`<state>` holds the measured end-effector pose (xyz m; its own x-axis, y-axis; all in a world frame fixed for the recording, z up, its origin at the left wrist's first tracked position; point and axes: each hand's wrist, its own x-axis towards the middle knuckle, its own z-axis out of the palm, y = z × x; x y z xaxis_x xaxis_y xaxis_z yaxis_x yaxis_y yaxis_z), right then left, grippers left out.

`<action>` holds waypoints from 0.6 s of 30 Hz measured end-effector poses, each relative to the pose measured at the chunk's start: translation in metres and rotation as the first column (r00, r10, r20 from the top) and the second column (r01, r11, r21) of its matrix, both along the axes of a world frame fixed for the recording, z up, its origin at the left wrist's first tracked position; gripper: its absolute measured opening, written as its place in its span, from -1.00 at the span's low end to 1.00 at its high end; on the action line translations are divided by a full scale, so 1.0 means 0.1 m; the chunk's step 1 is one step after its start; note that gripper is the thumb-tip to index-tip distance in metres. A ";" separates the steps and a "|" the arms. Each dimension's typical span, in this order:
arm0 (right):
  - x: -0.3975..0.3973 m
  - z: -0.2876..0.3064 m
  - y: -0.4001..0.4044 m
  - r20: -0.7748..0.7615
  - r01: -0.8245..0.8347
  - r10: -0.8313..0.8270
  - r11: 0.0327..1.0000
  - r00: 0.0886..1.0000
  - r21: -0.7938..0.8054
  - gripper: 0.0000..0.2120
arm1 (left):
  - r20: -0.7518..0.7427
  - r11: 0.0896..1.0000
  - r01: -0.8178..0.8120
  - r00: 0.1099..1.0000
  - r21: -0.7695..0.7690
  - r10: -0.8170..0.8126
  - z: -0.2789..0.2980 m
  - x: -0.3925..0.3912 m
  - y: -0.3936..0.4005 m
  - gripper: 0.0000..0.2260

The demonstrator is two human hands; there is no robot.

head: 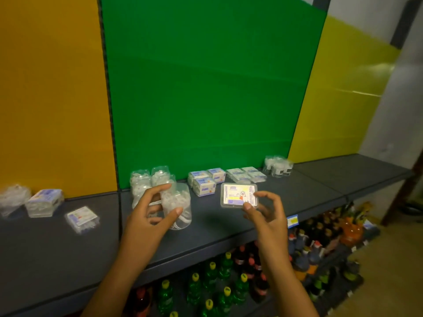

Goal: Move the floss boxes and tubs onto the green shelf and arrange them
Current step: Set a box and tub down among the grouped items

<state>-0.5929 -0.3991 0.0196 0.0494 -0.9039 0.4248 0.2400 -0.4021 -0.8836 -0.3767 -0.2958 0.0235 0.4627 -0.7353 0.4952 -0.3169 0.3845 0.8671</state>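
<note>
The grey shelf [309, 193] runs left to right below an orange panel [50, 92], a green panel [206, 88] and a yellow panel [343, 94]. A lower rack holds green and dark bottles [229, 284].

Below the green panel, at the far edge, stand clear tubs [146, 181] filled with white floss picks, at least three in the cluster. To their right sit three thick floss boxes [203, 179] with blue-and-white labels, then a group of flat boxes [246, 173], then a further tub cluster [277, 165], too blurred to count.

Below the orange panel lie a wrapped tub bundle [13, 200], one thick box [44, 202] and one flat clear box [82, 218].

The left hand [151, 216] grips a clear tub [177, 205] of white picks, fingers curled round it, near the shelf front. The right hand [265, 213] pinches a flat labelled box [239, 195] at its near right corner between thumb and fingers, just above the shelf.
</note>
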 end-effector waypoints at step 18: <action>-0.55 0.10 -2.32 -0.129 0.083 -0.082 0.997 0.988 0.002 -0.75 | -0.030 0.997 0.068 0.997 -0.021 -0.069 -0.03 -0.43 -2.55 -0.54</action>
<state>-0.6483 -0.6310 0.0293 0.0280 -0.9101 0.4134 0.0905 -0.4096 -0.9078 -0.4199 -0.5505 0.0204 0.4270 -0.7558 0.4965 -0.2627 0.4216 0.8679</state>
